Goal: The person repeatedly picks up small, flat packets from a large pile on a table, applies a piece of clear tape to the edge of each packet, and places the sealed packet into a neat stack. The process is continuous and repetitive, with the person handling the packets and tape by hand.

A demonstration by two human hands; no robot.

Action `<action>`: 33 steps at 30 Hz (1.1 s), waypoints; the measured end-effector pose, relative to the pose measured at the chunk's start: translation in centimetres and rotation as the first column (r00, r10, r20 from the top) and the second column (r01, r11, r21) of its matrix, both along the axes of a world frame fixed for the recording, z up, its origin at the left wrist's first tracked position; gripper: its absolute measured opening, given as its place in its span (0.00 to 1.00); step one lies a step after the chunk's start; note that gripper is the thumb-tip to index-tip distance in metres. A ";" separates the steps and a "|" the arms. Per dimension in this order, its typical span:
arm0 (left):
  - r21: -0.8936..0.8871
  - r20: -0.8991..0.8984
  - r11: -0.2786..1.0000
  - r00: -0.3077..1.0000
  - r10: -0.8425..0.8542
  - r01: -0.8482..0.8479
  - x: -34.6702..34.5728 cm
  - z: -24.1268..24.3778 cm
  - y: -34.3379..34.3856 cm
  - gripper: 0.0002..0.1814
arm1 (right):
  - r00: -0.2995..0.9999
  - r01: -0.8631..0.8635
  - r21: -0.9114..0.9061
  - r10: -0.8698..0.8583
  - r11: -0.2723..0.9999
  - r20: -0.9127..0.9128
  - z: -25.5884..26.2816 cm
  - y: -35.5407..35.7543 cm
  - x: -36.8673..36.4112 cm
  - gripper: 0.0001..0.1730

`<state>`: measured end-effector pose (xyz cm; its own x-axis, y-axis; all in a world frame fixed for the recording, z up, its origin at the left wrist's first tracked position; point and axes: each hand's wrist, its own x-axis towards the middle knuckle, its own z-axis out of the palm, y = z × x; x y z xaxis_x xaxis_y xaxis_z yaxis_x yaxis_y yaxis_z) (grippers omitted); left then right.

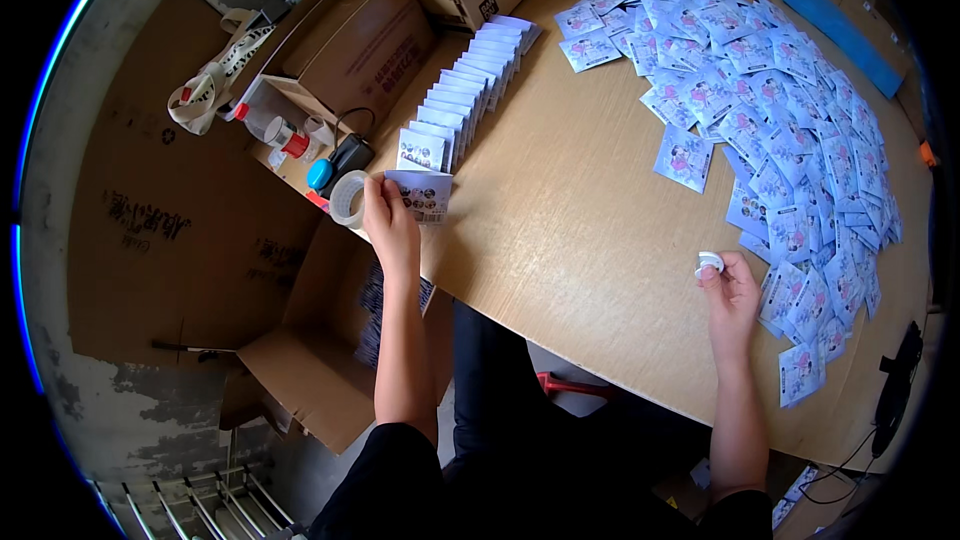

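Between the fingers and thumb of my left hand (393, 234) is a small printed packet (424, 195) with rows of round pictures, at the table's left edge. A roll of clear tape (341, 197) touches or sits just beside those fingers; I cannot tell whether the hand also grips it. My right hand (732, 292) pinches a small white round piece (709, 262) above the table (570, 232). Beyond my left hand, a row of overlapping packets (448, 116) runs away from me. A large heap of pale blue printed packets (750, 97) spreads beside and beyond my right hand.
Cardboard boxes (367, 49) stand at the far left, near a plastic bottle (259, 122), a cup (285, 136) and a black device (351, 155) with a cable. An open carton (315, 382) sits below the table's left edge. A black object (898, 386) with a cable lies at right.
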<state>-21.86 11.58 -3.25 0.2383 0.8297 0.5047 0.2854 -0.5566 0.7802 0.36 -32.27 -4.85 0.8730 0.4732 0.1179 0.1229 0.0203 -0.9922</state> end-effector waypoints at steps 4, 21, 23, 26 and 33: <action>0.194 -0.168 0.975 0.975 0.143 -0.109 -0.2 -1.4 1.8 0.07 | 0.996 -0.065 -0.026 0.067 0.998 0.061 -1.1 -0.3 -0.4 0.08; 0.171 -0.535 0.965 0.841 -0.079 0.200 -0.3 -1.9 0.5 0.63 | 0.854 -0.504 -0.026 0.494 0.863 -0.164 4.7 8.3 -5.9 0.11; 0.184 -0.542 0.964 0.838 -0.063 0.192 -0.2 -2.1 1.3 0.70 | 0.821 -0.558 -0.043 0.544 0.829 -0.175 5.0 12.1 -5.9 0.11; 0.075 -0.432 0.983 0.894 -0.119 0.167 0.5 -1.4 2.6 0.67 | 0.776 -0.611 -0.002 0.598 0.792 -0.201 4.7 17.6 -6.0 0.11; 0.170 -0.272 0.969 0.953 -0.131 0.181 1.8 -1.1 4.7 0.67 | 0.847 -0.520 -0.032 0.511 0.853 -0.147 3.9 29.0 -5.7 0.10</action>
